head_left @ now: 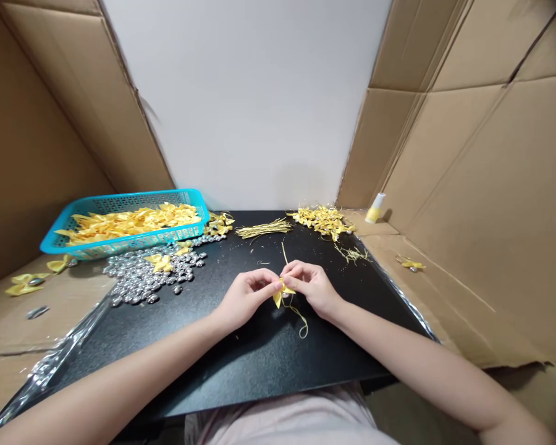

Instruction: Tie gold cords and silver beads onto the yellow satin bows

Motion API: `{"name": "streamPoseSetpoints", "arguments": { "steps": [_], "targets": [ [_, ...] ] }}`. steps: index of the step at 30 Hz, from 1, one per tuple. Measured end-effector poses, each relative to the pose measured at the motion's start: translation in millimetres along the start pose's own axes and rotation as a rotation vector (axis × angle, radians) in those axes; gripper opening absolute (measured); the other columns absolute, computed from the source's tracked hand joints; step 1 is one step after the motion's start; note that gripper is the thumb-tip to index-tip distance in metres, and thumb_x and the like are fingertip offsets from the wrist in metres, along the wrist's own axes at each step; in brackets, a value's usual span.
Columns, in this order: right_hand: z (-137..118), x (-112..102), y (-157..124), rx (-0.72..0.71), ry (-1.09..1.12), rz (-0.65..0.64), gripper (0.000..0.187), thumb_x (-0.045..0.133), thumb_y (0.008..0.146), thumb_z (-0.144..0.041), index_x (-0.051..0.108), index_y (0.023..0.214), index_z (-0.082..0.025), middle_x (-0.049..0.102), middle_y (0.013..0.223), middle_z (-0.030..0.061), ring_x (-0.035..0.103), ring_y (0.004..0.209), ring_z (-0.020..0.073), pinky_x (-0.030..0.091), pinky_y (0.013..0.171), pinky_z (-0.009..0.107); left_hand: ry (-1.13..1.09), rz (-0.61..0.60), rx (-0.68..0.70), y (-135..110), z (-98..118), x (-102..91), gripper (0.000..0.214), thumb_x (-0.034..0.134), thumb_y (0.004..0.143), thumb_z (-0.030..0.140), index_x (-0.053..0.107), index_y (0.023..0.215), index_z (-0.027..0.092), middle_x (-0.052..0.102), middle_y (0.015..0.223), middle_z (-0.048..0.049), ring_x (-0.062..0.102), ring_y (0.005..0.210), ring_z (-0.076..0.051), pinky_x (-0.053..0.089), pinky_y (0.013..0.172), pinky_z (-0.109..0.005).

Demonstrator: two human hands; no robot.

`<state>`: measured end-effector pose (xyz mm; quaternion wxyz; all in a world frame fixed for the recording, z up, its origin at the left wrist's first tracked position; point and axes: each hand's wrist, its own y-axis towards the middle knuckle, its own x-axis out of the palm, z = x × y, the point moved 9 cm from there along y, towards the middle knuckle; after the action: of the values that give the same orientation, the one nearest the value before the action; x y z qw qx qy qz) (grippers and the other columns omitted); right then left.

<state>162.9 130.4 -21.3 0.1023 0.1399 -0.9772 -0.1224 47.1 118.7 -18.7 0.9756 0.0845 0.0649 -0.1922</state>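
Over the middle of the black table, my left hand point(251, 295) and my right hand point(315, 288) meet at a small yellow ribbon bow point(278, 297). Both hands pinch it between thumb and fingers. A silvery bell or bead point(285, 295) shows at the bow's lower side. From the bow a thin yellow cord point(301, 320) hangs down and ends in a loop. A straight yellow tie point(284, 252) sticks up beyond my right fingers. My fingertips hide the bow's centre.
At the left, a turquoise basket point(55, 247) holds yellow bows, with silver bells point(143, 272) spread before it. A bundle of yellow ties point(264, 228) lies at the back, beside a pile of finished-looking bows point(324, 219). A thread cone point(375, 208) stands right, near cardboard walls point(491, 185).
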Motion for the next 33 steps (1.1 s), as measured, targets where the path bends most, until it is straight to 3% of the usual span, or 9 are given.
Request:
{"name": "streamPoseSetpoints", "arguments": {
  "steps": [10, 18, 28, 33],
  "targets": [
    [-6, 2, -3, -0.057, -0.046, -0.013, 0.027, 0.082, 0.066, -0.040, 0.067, 0.060, -0.018, 0.063, 0.078, 0.0016, 0.058, 0.070, 0.0125, 0.047, 0.070, 0.029, -0.082, -0.025, -0.057, -3, -5, 4.5, 0.028, 0.064, 0.081, 0.040, 0.066, 0.074, 0.013, 0.060, 0.068, -0.0005, 0.050, 0.064, -0.012, 0.040, 0.064, -0.023],
    [-6, 4, -4, -0.055, -0.044, -0.057, 0.025, 0.080, 0.069, -0.038, 0.068, 0.062, -0.018, 0.064, 0.079, 0.0013, 0.060, 0.070, 0.0118, 0.048, 0.070, 0.029, -0.058, -0.026, -0.029, -2, 0, 2.6, 0.026, 0.068, 0.076, 0.037, 0.064, 0.068, 0.013, 0.061, 0.069, -0.0004, 0.052, 0.066, -0.013, 0.041, 0.064, -0.023],
    [-15, 9, -10, -0.163, -0.123, -0.044, 0.029, 0.079, 0.071, -0.040, 0.064, 0.059, -0.018, 0.062, 0.077, 0.0017, 0.058, 0.075, 0.0141, 0.046, 0.075, 0.031, -0.023, -0.049, 0.001, -5, 3, 7.9, 0.028, 0.064, 0.081, 0.039, 0.063, 0.068, 0.014, 0.062, 0.069, -0.0013, 0.054, 0.065, -0.013, 0.042, 0.064, -0.023],
    [-12, 9, -9, -0.123, -0.127, -0.071, 0.026, 0.081, 0.067, -0.039, 0.065, 0.066, -0.019, 0.061, 0.080, 0.0013, 0.058, 0.078, 0.0141, 0.048, 0.078, 0.031, 0.055, -0.062, 0.065, -4, 8, 6.8, 0.030, 0.063, 0.082, 0.040, 0.064, 0.068, 0.013, 0.063, 0.070, -0.0028, 0.055, 0.067, -0.014, 0.043, 0.064, -0.025]
  ]
}}
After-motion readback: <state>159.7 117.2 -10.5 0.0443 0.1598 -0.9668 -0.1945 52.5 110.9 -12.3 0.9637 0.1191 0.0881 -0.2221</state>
